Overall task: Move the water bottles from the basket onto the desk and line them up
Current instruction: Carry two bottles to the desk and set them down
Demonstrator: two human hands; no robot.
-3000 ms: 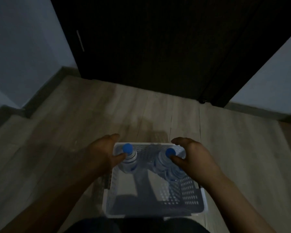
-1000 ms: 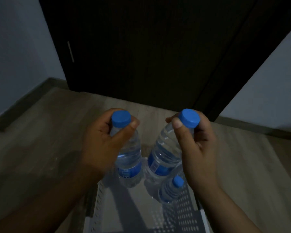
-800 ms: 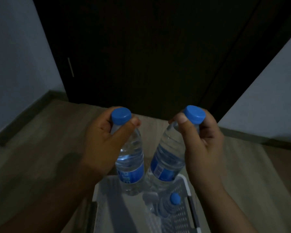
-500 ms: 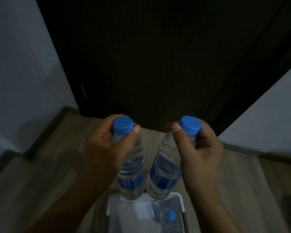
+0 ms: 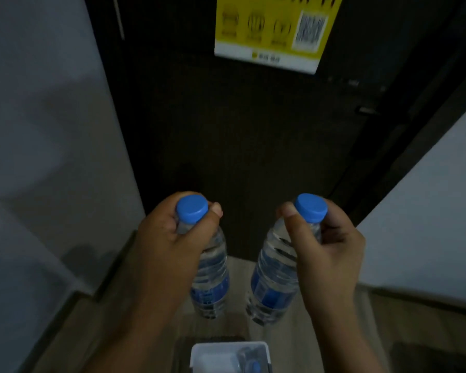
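The fingers (image 5: 215, 212) of the left hand (image 5: 170, 246) curl round the neck of the left bottle (image 5: 213, 278), just under its blue cap. The right hand (image 5: 326, 254) pinches the neck of the right bottle (image 5: 273, 281) the same way, thumb on the near side. Both bottles hang roughly upright and apart from each other, in the air well above the floor (image 5: 388, 332), in front of a dark door (image 5: 240, 144). Below them, on the floor, stands the white basket (image 5: 229, 347). A blue cap by its right wall looks like a third bottle (image 5: 254, 366) lying inside. No desk is in view, so I judge the task to be at an early stage: two bottles are out of the basket but not set down, at least one is left to fetch, and the lining up on the desk is not yet begun
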